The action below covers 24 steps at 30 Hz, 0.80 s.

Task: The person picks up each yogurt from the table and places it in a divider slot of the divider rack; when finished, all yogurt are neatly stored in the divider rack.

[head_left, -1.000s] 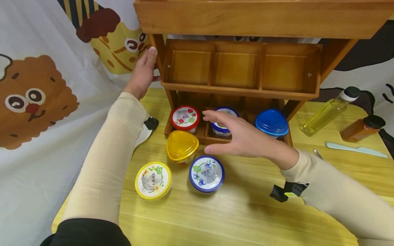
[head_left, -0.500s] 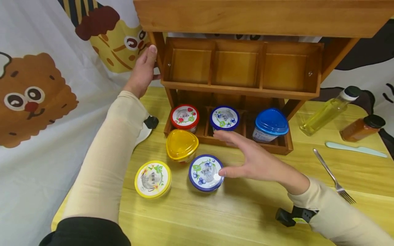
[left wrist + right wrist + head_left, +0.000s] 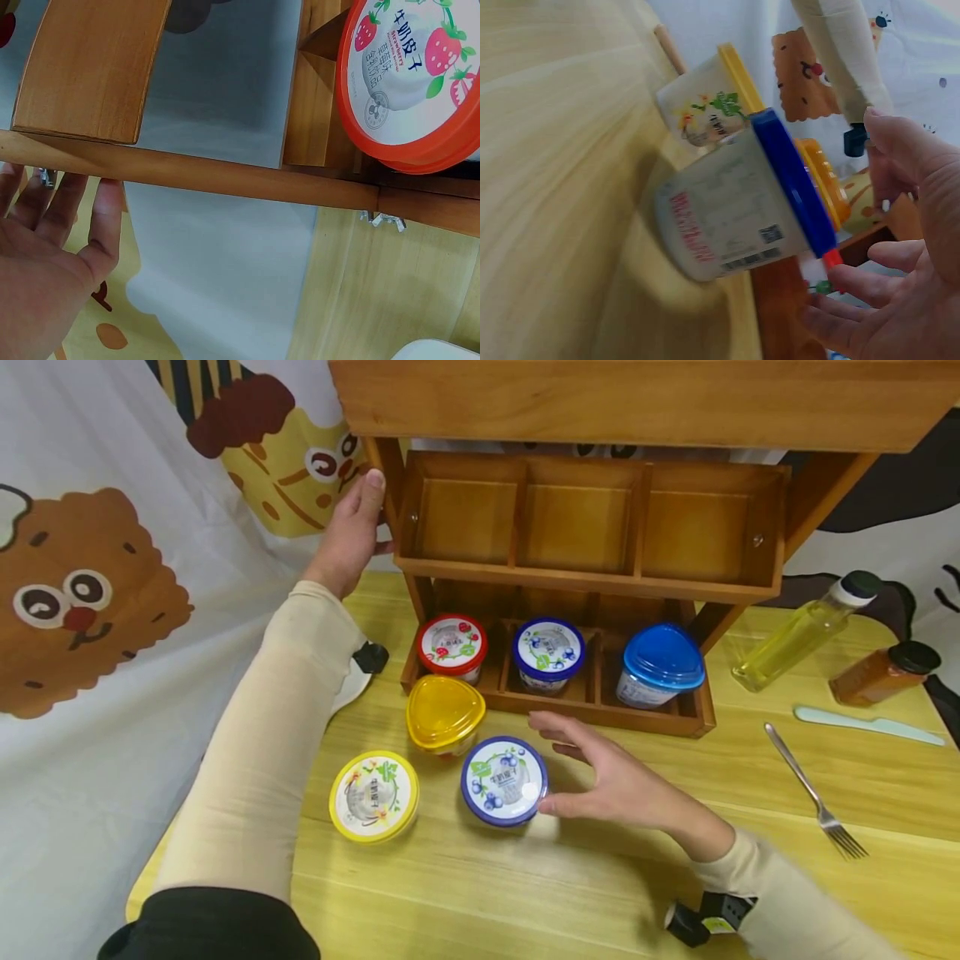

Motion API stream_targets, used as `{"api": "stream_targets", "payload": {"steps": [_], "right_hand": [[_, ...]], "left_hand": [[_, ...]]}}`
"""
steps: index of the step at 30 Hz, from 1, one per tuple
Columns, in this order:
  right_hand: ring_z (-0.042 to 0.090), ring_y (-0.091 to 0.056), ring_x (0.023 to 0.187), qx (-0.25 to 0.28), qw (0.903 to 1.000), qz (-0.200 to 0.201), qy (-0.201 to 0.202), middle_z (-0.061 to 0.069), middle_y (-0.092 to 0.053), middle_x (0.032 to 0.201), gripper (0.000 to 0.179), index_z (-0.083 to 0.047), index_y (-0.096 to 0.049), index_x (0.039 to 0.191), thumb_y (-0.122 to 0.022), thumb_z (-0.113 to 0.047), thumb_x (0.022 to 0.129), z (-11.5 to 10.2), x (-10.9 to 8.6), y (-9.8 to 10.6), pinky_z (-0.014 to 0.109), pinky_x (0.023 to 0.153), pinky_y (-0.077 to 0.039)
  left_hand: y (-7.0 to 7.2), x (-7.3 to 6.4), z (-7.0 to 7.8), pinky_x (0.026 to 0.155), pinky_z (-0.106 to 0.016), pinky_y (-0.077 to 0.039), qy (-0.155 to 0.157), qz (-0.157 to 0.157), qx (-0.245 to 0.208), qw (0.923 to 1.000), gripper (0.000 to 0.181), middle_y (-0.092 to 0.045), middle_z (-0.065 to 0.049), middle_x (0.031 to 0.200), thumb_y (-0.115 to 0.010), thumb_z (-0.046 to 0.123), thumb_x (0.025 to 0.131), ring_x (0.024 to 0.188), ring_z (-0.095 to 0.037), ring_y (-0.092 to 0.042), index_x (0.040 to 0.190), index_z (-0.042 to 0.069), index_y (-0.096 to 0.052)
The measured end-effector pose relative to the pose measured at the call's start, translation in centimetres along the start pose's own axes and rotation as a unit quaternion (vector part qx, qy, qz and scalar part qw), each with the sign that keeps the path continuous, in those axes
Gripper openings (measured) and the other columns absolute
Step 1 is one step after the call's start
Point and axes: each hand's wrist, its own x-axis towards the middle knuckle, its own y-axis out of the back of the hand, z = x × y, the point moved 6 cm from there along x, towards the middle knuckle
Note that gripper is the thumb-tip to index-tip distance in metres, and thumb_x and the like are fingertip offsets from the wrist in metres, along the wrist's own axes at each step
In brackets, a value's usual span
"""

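My left hand (image 3: pixel 351 537) holds the left side post of a brown wooden tiered rack (image 3: pixel 588 575), thumb in front; the left wrist view shows its fingers at the post's edge. My right hand (image 3: pixel 611 777), fingers spread and thumb apart, is at the right side of a blue-lidded blueberry tub (image 3: pixel 504 781) on the table. The thumb tip is right at the lid's rim. Left of that tub stand a yellow-lidded tub (image 3: pixel 373 797) and a tub with a yellow domed lid (image 3: pixel 446 714). In the right wrist view, the blueberry tub (image 3: pixel 727 202) stands upright before my hand.
The rack's bottom tier holds a red-lidded strawberry tub (image 3: pixel 452 646), another blueberry tub (image 3: pixel 549 652) and a blue-domed tub (image 3: pixel 662 664). Right of it are an oil bottle (image 3: pixel 806 631), a brown jar (image 3: pixel 885 673), a pale knife (image 3: pixel 868 725) and a fork (image 3: pixel 813 789).
My right hand has drawn back from over the rack's bottom-tier blueberry tub, down to the right side of the tub on the table. My left hand has stayed on the rack.
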Motion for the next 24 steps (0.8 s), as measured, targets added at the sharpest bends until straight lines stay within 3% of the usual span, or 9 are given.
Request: {"api": "stream_targets", "payload": {"steps": [7,11,17,24], "right_hand": [[0.040,-0.040,0.139,0.037,0.9992,-0.004,-0.016,0.016,-0.039,0.153,0.097,-0.013,-0.029,0.154,-0.086,-0.024,0.077,1.3,-0.2,-1.1,0.057,0.111,-0.039],[0.039,-0.040,0.139,0.030,0.9992,-0.007,-0.028,0.018,-0.038,0.154,0.102,-0.011,-0.026,0.156,-0.087,-0.026,0.076,1.9,-0.2,-1.7,0.060,0.112,-0.036],[0.033,-0.036,0.143,0.009,0.9980,-0.018,-0.060,0.011,-0.034,0.158,0.104,-0.017,-0.025,0.156,-0.087,-0.033,0.075,3.0,-0.1,-2.5,0.061,0.117,-0.026],[0.035,-0.028,0.146,0.043,0.9948,-0.029,-0.087,0.005,-0.026,0.162,0.107,-0.027,-0.019,0.158,-0.087,-0.033,0.075,4.0,0.0,-3.4,0.064,0.118,-0.019]], "left_hand": [[0.1,0.5,-0.4,0.113,-0.046,-0.040,-0.002,0.000,-0.001,1.0000,0.059,-0.018,0.014,0.162,-0.028,0.057,0.102,0.144,-0.011,-0.029,0.157,0.040,-0.018],[0.3,1.1,-0.8,0.113,-0.045,-0.040,0.002,0.001,-0.001,1.0000,0.059,-0.017,0.016,0.162,-0.028,0.058,0.101,0.145,-0.008,-0.026,0.157,0.040,-0.016],[0.3,1.5,-1.1,0.114,-0.044,-0.040,0.006,0.003,-0.001,1.0000,0.060,-0.015,0.018,0.162,-0.028,0.058,0.102,0.146,-0.005,-0.022,0.157,0.040,-0.014],[0.2,1.8,-1.2,0.113,-0.045,-0.040,0.003,0.004,-0.012,0.9999,0.060,-0.016,0.017,0.162,-0.028,0.058,0.101,0.145,-0.006,-0.024,0.157,0.039,-0.015]]}}
